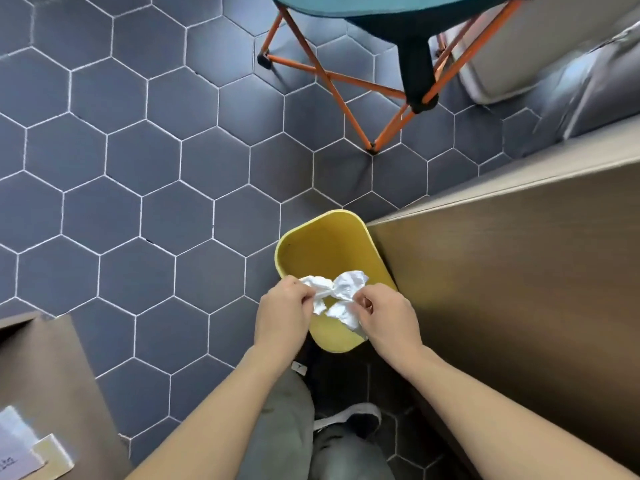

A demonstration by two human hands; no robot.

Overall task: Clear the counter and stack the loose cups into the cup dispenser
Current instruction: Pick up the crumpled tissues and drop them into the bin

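Observation:
I look straight down at a yellow waste bin standing on the floor beside a brown cabinet. Both my hands hover over its near rim. My left hand pinches one crumpled white tissue, and my right hand pinches another crumpled white tissue. The two wads touch each other above the bin's opening. The inside of the bin shows only bare yellow. No cups or cup dispenser appear in view.
A brown cabinet side rises right of the bin. A folding chair with orange legs stands farther away on the blue hexagon-tiled floor. Another brown surface with papers sits at lower left. My legs and shoe are below.

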